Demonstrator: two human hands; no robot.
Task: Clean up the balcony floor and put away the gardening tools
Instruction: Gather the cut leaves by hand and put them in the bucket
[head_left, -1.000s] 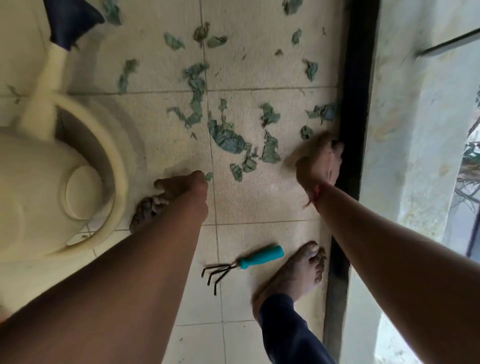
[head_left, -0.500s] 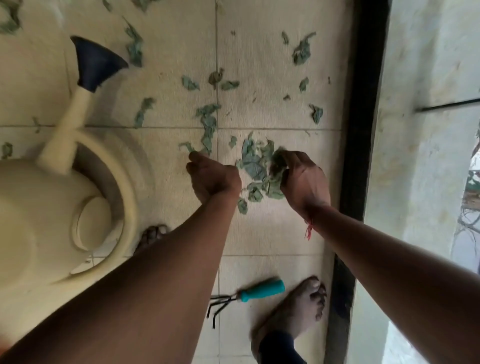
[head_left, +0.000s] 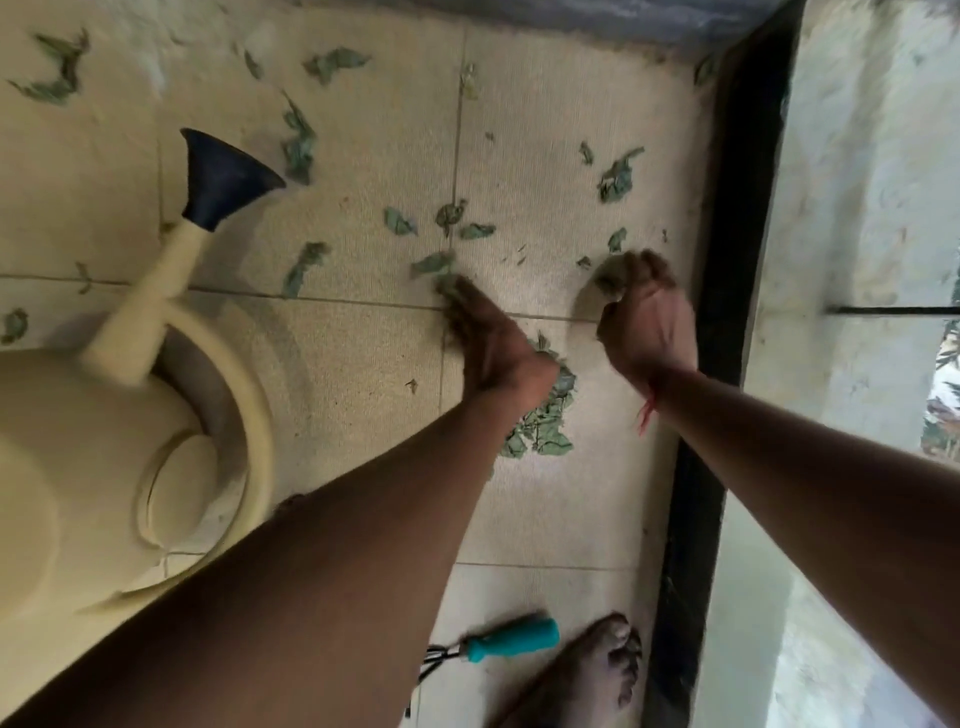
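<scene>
Torn green leaves lie scattered over the beige floor tiles (head_left: 545, 519), with a gathered pile of leaves (head_left: 540, 421) just behind my wrists. My left hand (head_left: 485, 335) lies flat and open on the floor, its fingertips touching loose leaves (head_left: 434, 265). My right hand (head_left: 644, 312) is curled, fingers closed around a few leaf scraps near the black floor strip. A hand rake with a teal handle (head_left: 511, 640) lies on the tile by my bare foot (head_left: 587, 675). The cream watering can (head_left: 67, 452) with a dark blue rose stands at the left.
A black strip (head_left: 727, 260) runs along the right edge of the floor, beside a pale wall (head_left: 857, 208). More leaves (head_left: 615, 174) lie farther out, near the back wall and at the far left (head_left: 54, 67).
Both hands swept inward and heaped the leaves together, then reached farther forward past the pile. The view tilted forward, so the watering can and rake sit lower in frame.
</scene>
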